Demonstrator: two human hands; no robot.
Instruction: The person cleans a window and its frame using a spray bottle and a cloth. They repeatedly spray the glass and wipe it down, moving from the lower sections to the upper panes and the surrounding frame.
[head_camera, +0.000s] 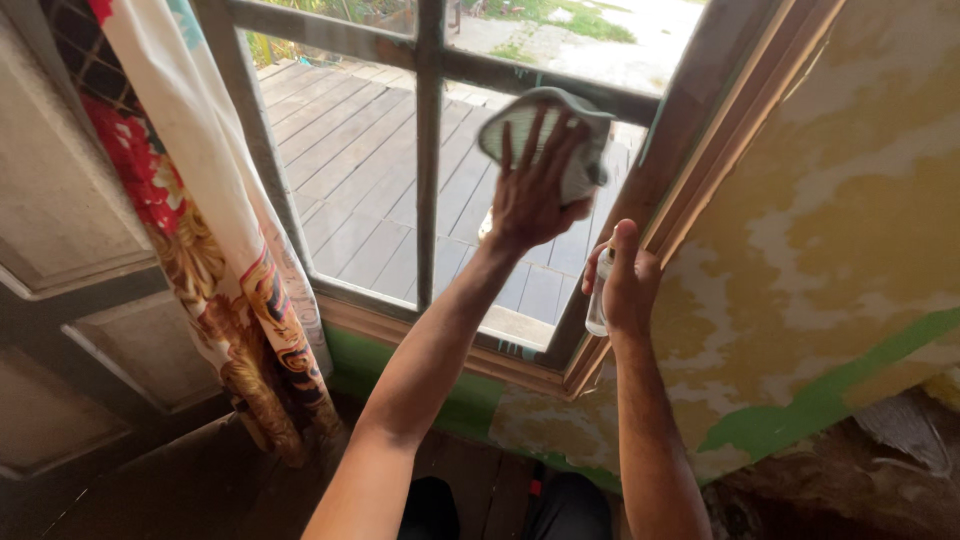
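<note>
Left hand (535, 195): fingers spread flat, pressing grey cloth (545, 125) on window pane (350, 170)
Right hand (628, 285): closed round small spray bottle (600, 295)
Progress: wiping underway; cleaned extent unclear

The cloth (545, 125) is pale grey-green. The curtain (200, 230) is cream with red flowers and gold figures. The wall (830, 250) is patchy yellow and cream above a green band.
</note>
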